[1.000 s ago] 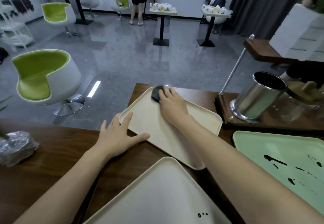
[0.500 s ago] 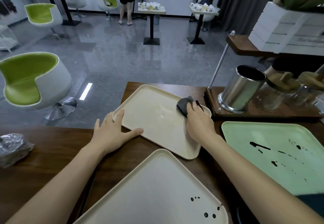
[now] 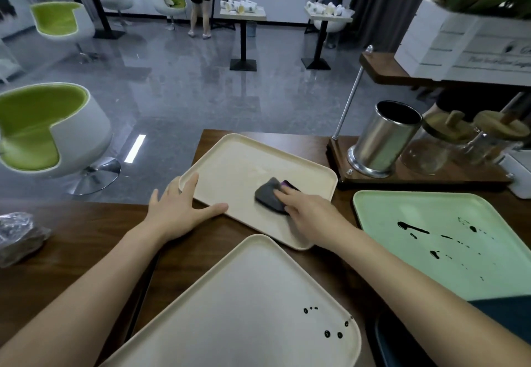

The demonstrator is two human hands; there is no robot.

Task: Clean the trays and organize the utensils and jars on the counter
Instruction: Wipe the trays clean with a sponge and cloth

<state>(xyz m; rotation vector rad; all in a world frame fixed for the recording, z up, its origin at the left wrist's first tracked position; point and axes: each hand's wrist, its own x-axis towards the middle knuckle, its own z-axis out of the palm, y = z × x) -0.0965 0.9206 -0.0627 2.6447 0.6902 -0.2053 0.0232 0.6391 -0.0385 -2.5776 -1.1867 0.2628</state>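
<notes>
Green-and-white chair (image 3: pixel 43 131) stands left; crumpled plastic bag (image 3: pixel 20 234) lies nearer; white crate (image 3: pixel 459 42) upper right.

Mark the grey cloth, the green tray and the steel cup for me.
grey cloth (image 3: pixel 267 194): head view, exposed middle.
green tray (image 3: pixel 416 208): head view, bare far part.
steel cup (image 3: pixel 382 142): head view, side wall.

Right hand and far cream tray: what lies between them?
Head view: a dark grey cloth lies under the right hand, pressed onto the far cream tray.
</notes>
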